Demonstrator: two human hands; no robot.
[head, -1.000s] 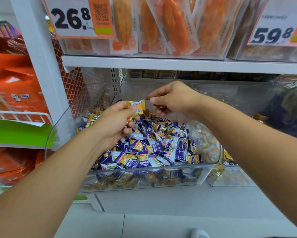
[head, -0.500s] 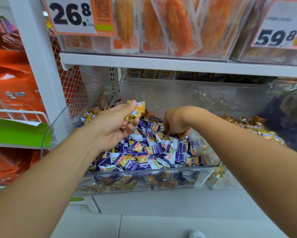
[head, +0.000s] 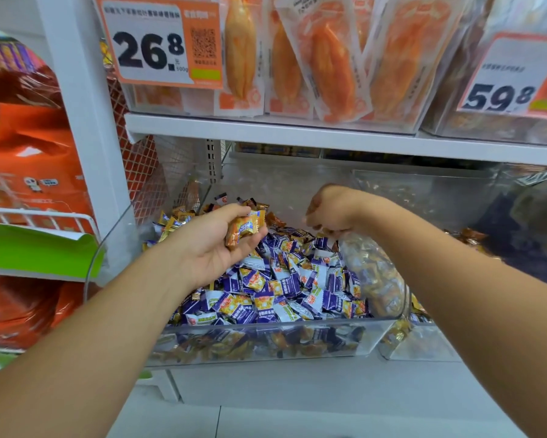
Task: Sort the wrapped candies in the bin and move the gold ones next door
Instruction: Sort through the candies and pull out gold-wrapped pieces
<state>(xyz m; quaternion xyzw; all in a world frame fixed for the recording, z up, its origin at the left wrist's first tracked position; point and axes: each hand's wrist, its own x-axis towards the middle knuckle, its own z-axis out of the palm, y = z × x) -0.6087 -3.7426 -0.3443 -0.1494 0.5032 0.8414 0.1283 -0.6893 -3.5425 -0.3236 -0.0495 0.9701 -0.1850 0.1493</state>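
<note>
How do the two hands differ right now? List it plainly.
The left hand is turned palm up, holding gold candies; the right hand points fingers down into the bin. The left sits nearer the bin's left side, the right by its right wall. Both hover over the pile.

A clear plastic bin (head: 265,343) holds candies in purple-and-white wrappers (head: 284,286) with yellow-orange patches. The left hand (head: 215,245) holds gold-orange wrapped candies (head: 243,229). Far above, a white shelf (head: 297,137) carries orange-and-white packets (head: 329,64) and orange-bordered white price tags (head: 158,45) with black numerals. At left, orange bags (head: 28,147) above a green tray edge (head: 38,251).
</note>
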